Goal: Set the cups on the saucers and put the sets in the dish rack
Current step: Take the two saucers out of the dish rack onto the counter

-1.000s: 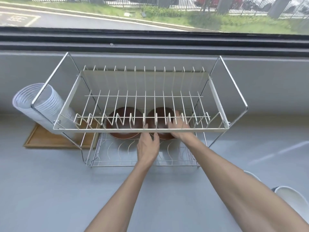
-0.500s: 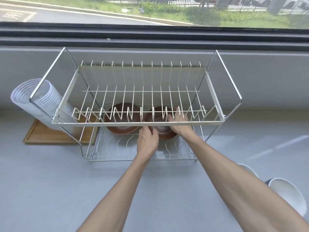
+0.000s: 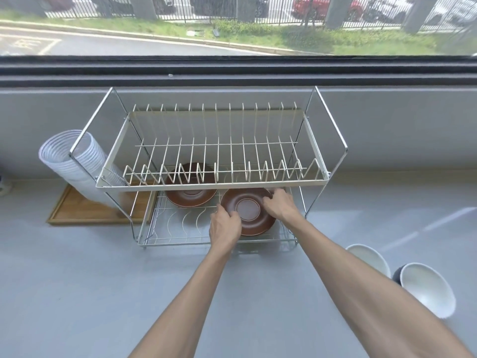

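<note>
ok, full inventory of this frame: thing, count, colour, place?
rack: 1, white and chrome, two tiers, counter by the window
saucers: 2, brown, lower tier; left saucer lies further back, right saucer held at the front
bowls: 2, white, counter at right
tube: 1, white ribbed, left of rack
tray: 1, wooden, under tube
left hand: grips right saucer's left rim
right hand: grips its right rim

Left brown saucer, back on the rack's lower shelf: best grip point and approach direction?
Take the left brown saucer by its near rim, coming in low from the front. The upper shelf covers its back half, so a top approach looks blocked. It lies flat, so a thumb-over, fingers-under pinch probably suits. Both hands currently hold the right saucer.
</note>
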`<state>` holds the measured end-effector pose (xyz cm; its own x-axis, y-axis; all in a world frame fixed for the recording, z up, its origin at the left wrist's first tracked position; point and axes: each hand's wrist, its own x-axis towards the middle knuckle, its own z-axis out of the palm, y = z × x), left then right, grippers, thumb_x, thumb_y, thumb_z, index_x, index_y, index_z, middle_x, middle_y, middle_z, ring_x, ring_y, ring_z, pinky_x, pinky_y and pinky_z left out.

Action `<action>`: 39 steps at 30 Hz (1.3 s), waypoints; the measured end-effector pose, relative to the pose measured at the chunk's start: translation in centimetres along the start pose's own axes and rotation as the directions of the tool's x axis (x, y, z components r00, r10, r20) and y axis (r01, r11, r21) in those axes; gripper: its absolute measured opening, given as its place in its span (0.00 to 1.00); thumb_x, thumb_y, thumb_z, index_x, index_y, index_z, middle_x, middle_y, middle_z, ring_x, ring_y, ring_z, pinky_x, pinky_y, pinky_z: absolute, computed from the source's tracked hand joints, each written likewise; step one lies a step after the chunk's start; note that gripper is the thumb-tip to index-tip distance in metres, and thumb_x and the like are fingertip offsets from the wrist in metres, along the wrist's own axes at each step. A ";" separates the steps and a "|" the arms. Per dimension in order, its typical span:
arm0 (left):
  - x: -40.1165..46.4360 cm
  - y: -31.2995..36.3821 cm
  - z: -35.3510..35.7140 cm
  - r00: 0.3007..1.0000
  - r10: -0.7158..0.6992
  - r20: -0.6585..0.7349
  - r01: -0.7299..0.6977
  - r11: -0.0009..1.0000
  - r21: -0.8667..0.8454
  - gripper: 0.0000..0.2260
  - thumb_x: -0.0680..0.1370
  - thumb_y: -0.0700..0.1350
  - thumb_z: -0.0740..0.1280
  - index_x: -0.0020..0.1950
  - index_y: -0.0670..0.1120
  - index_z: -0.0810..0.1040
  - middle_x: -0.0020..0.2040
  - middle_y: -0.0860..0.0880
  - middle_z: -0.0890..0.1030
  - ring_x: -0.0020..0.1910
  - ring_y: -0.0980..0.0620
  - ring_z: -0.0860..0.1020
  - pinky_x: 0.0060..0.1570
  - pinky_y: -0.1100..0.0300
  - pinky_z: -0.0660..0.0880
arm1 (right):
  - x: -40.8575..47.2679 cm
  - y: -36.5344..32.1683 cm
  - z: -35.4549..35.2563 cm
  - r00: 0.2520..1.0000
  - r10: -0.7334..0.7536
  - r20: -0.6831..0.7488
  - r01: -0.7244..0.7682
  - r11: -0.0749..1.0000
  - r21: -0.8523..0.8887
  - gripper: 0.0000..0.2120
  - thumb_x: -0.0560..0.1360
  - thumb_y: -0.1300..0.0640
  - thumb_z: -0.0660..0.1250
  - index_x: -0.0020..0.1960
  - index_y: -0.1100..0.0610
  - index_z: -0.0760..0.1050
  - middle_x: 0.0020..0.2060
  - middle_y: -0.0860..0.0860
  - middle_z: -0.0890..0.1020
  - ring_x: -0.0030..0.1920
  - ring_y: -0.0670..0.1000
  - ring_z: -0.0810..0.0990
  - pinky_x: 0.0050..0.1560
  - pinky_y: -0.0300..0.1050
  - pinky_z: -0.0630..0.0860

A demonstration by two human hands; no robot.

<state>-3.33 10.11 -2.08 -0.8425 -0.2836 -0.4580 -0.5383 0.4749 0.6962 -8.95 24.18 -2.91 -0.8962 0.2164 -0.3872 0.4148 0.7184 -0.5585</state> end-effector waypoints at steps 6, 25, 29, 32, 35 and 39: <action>-1.6 -0.3 -0.8 0.999 -0.003 -0.033 0.002 1.000 -0.022 0.24 0.80 0.49 0.56 0.75 0.42 0.66 0.69 0.39 0.74 0.67 0.37 0.73 0.67 0.44 0.70 | -1.7 1.2 0.5 0.999 0.018 0.031 -0.020 0.997 0.078 0.22 0.69 0.50 0.60 0.58 0.58 0.79 0.57 0.61 0.81 0.56 0.61 0.80 0.57 0.51 0.78; -12.5 -5.0 -1.3 0.995 0.095 0.039 -0.089 0.988 -0.128 0.28 0.74 0.55 0.56 0.73 0.46 0.69 0.71 0.46 0.75 0.69 0.41 0.73 0.69 0.46 0.69 | -17.8 7.7 -0.5 0.997 0.071 -0.033 -0.047 0.883 0.466 0.11 0.70 0.52 0.63 0.52 0.50 0.74 0.52 0.53 0.84 0.50 0.57 0.85 0.54 0.59 0.82; -15.2 -6.3 -0.4 0.993 0.096 0.074 -0.086 0.987 -0.135 0.30 0.78 0.53 0.58 0.79 0.46 0.62 0.77 0.47 0.68 0.75 0.44 0.67 0.73 0.47 0.65 | -20.4 10.4 0.1 0.992 0.124 -0.030 -0.092 0.858 0.505 0.15 0.72 0.52 0.63 0.58 0.51 0.74 0.48 0.49 0.84 0.43 0.55 0.86 0.53 0.57 0.82; -16.5 -7.3 0.4 0.991 0.092 0.098 -0.078 0.988 -0.132 0.33 0.73 0.56 0.57 0.77 0.46 0.64 0.75 0.44 0.71 0.73 0.41 0.69 0.72 0.43 0.66 | -22.2 12.1 0.4 0.986 0.159 -0.040 -0.113 0.838 0.534 0.14 0.73 0.53 0.64 0.58 0.52 0.75 0.45 0.47 0.83 0.41 0.55 0.86 0.53 0.57 0.83; -18.2 -8.3 1.4 0.991 0.074 0.115 -0.061 0.992 -0.114 0.33 0.73 0.56 0.57 0.77 0.46 0.64 0.75 0.45 0.71 0.72 0.41 0.69 0.72 0.42 0.66 | -23.8 14.2 0.8 0.979 0.198 -0.041 -0.139 0.811 0.569 0.16 0.72 0.52 0.64 0.59 0.53 0.76 0.44 0.46 0.83 0.44 0.56 0.86 0.52 0.57 0.83; -20.6 -9.6 3.0 0.979 0.077 0.187 -0.057 0.992 -0.110 0.31 0.76 0.55 0.59 0.80 0.51 0.60 0.76 0.48 0.69 0.73 0.45 0.68 0.73 0.43 0.64 | -25.8 17.3 1.1 0.969 0.244 -0.045 -0.170 0.784 0.596 0.17 0.72 0.52 0.65 0.60 0.53 0.77 0.43 0.44 0.83 0.48 0.53 0.85 0.53 0.58 0.83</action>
<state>19.24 13.85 -1.02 -0.8628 -0.0859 -0.4982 -0.4884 0.3961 0.7775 21.52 30.32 -3.44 -0.7739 0.4151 -0.4782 0.5715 0.1325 -0.8099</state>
